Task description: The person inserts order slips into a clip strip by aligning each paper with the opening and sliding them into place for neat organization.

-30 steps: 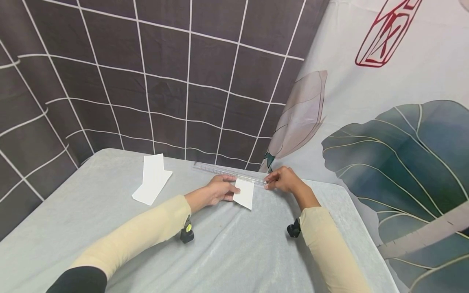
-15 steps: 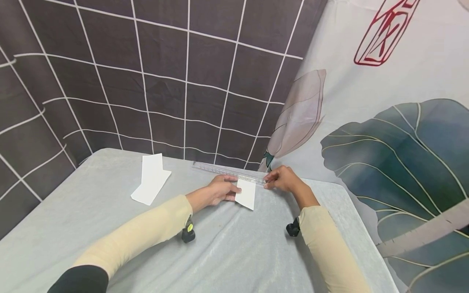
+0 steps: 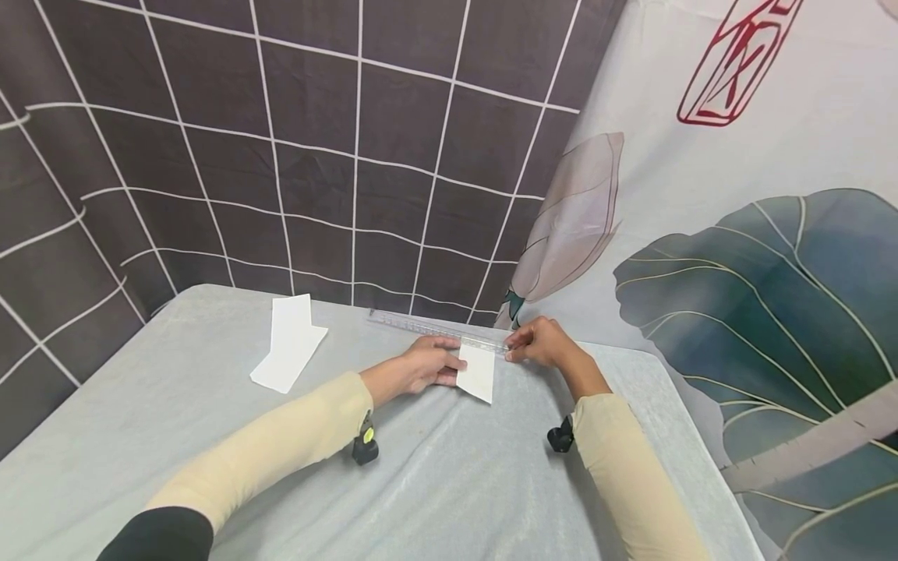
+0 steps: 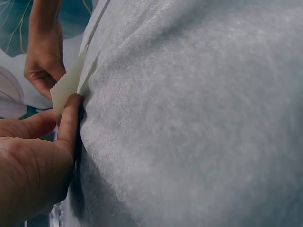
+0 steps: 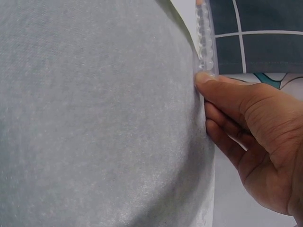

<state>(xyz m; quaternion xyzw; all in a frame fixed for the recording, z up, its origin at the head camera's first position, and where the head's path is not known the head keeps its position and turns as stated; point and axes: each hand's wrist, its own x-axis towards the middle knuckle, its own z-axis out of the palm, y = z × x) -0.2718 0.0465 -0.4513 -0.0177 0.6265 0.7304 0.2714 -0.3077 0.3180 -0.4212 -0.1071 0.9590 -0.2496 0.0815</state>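
A clear plastic ruler (image 3: 403, 319) lies along the far edge of the table. The right hand (image 3: 539, 344) pinches its right end between thumb and fingers; the right wrist view shows the thumb on the ruler's scalloped strip (image 5: 207, 45). Near the ruler's right part, the left hand (image 3: 429, 363) pinches a small white piece of paper (image 3: 477, 374) by its left side. The paper's upper edge meets the ruler, and its lower edge slants. From the left wrist, the paper (image 4: 68, 87) stands tilted up from the cloth, held between thumb and fingers.
Other white paper (image 3: 291, 347), angular in outline, lies on the left part of the table. A pale grey cloth (image 3: 393, 483) with soft wrinkles covers the table. Behind it hang a dark gridded curtain (image 3: 309, 179) and a white cloth (image 3: 652, 171) printed with leaves.
The left hand has slid the small piece of paper a short way to the right along the ruler, closer to the right hand. The right hand and ruler stay in place.
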